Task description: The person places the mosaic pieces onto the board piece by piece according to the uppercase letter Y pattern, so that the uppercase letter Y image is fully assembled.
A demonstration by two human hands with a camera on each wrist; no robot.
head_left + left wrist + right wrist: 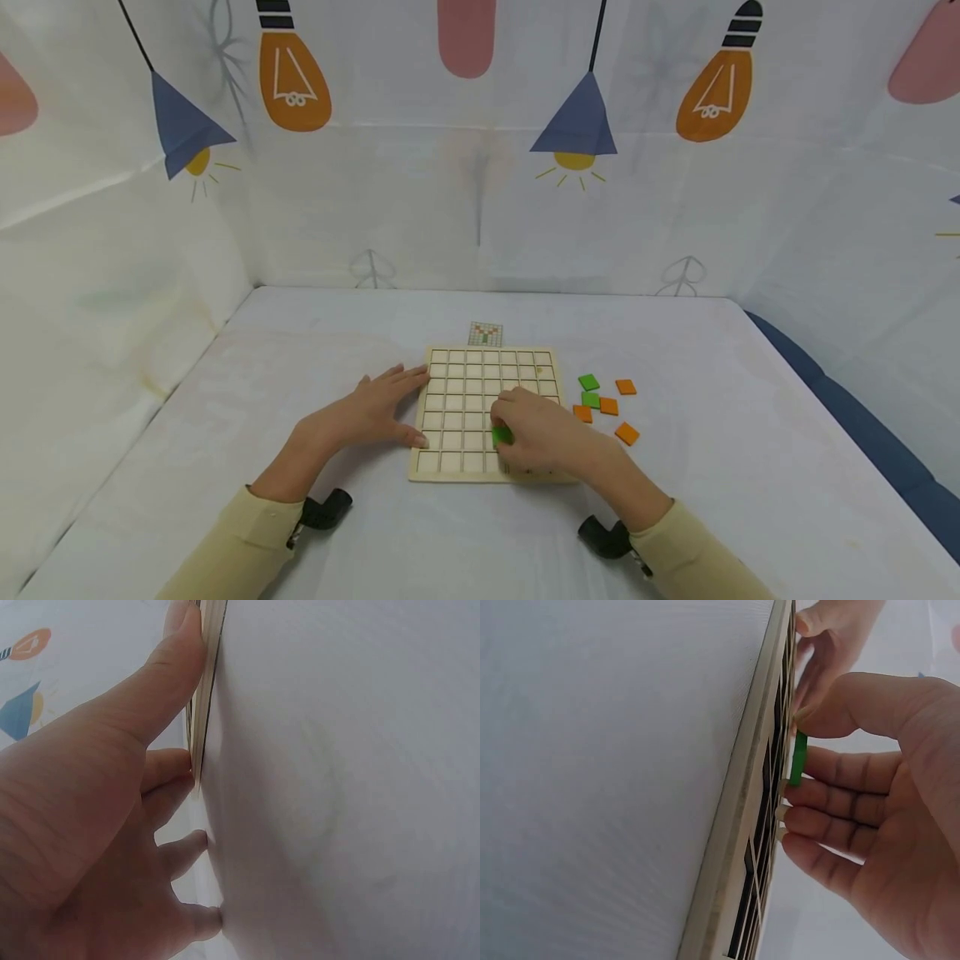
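A pale wooden grid board (453, 387) lies on the white table. My right hand (542, 432) is over its right half and pinches a green square tile (502, 436) between thumb and fingers, low against the grid. In the right wrist view the green tile (799, 759) stands on edge under the thumb, close to the board's surface. My left hand (367, 412) rests at the board's left side with its fingers spread; the thumb touches the lower left edge. The left wrist view shows that thumb (176, 664) along the board's rim, other fingertips on the table.
Right of the board lie loose tiles: green ones such as this tile (588, 382), and several orange ones such as this tile (626, 433). A small printed pattern card (486, 334) lies beyond the board's far edge. A patterned cloth (420, 192) hangs behind the table.
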